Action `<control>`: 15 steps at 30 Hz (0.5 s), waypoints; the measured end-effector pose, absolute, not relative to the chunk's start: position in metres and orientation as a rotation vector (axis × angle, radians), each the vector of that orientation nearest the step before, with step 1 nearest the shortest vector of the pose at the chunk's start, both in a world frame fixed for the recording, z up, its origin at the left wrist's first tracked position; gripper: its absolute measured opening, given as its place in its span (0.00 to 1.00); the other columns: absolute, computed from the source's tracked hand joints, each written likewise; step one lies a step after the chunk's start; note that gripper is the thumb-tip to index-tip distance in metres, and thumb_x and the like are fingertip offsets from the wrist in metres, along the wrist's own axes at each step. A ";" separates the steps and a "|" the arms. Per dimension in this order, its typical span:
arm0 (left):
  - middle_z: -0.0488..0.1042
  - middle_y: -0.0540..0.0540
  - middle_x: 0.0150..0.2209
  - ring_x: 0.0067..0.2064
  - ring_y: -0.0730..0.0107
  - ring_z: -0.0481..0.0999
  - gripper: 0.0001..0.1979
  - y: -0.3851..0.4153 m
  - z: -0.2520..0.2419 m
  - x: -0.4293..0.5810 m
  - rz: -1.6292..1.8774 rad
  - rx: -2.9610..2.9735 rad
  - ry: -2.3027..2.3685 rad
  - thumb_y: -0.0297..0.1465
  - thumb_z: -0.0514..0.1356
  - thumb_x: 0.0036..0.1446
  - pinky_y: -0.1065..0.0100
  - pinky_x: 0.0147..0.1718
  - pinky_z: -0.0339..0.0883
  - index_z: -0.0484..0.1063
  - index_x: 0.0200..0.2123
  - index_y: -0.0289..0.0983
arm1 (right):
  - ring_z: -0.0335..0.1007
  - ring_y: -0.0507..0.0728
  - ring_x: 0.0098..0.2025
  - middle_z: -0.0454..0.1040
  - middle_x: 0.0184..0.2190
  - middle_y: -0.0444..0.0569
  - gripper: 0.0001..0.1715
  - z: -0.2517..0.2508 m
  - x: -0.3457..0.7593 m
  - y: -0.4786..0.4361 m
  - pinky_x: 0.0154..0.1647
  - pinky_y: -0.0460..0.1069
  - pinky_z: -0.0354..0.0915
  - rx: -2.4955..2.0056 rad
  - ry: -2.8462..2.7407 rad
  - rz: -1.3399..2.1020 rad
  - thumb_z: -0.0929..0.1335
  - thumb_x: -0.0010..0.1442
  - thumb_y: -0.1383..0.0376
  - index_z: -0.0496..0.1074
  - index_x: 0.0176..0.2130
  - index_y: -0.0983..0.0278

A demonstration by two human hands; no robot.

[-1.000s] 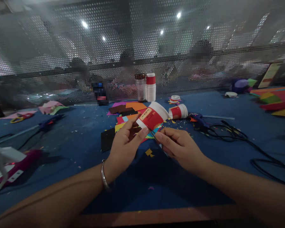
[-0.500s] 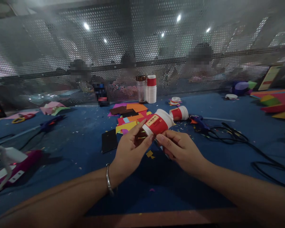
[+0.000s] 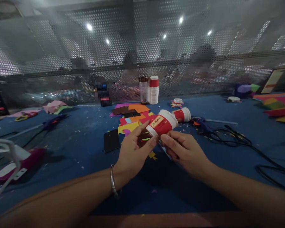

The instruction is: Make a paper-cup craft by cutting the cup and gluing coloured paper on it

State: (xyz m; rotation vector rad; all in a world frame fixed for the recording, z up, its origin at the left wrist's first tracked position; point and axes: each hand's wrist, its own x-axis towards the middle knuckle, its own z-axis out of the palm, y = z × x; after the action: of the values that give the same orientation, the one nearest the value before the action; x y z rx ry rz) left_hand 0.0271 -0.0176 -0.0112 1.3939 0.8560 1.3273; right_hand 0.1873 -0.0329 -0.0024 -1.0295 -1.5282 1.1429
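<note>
A red and white paper cup point(image 3: 161, 125) is tipped on its side in mid-air, its mouth up and to the right. My left hand point(image 3: 136, 147) has its fingers and thumb closed around the base end. My right hand point(image 3: 184, 148) is closed just under the cup, its thumb and fingers pressed together on a slim, pale, blade-like object point(image 3: 165, 149). Most of that object is hidden by the fingers, so its kind does not show. Behind the held cup, another red and white paper cup point(image 3: 183, 114) lies on the table.
Coloured paper sheets point(image 3: 130, 126) and a black rectangle point(image 3: 111, 141) lie beyond my left hand. Glue guns sit left point(image 3: 53, 122) and right point(image 3: 201, 125), with a black cable point(image 3: 242, 142). A clear bottle point(image 3: 143, 91) and stacked cups point(image 3: 153, 91) stand behind, by a perforated metal screen point(image 3: 118, 41).
The view has shifted slightly, so everything sits a little farther right. Both hands keep their hold, and the cup's printed label has turned slightly.
</note>
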 end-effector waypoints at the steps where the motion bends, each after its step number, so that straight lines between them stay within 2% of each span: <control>1: 0.79 0.40 0.49 0.47 0.59 0.79 0.27 -0.017 -0.011 0.027 1.325 1.379 0.847 0.35 0.68 0.52 0.58 0.49 0.73 0.71 0.55 0.36 | 0.46 0.45 0.16 0.54 0.15 0.34 0.25 -0.002 0.187 -0.033 0.15 0.43 0.44 -1.022 -1.515 1.166 0.67 0.60 0.47 0.63 0.25 0.62; 15: 0.79 0.42 0.49 0.48 0.61 0.78 0.26 -0.021 -0.009 0.030 1.347 1.236 0.758 0.32 0.69 0.52 0.59 0.51 0.71 0.72 0.54 0.37 | 0.45 0.45 0.15 0.52 0.14 0.34 0.24 0.001 0.185 -0.034 0.13 0.42 0.43 -0.994 -1.408 1.295 0.70 0.56 0.46 0.66 0.26 0.62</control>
State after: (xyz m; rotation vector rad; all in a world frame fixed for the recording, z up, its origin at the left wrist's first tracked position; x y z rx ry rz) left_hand 0.0299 -0.0209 -0.0092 1.2362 0.7581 1.3468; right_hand 0.1854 -0.0344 0.0006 -0.9939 -1.4076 1.2953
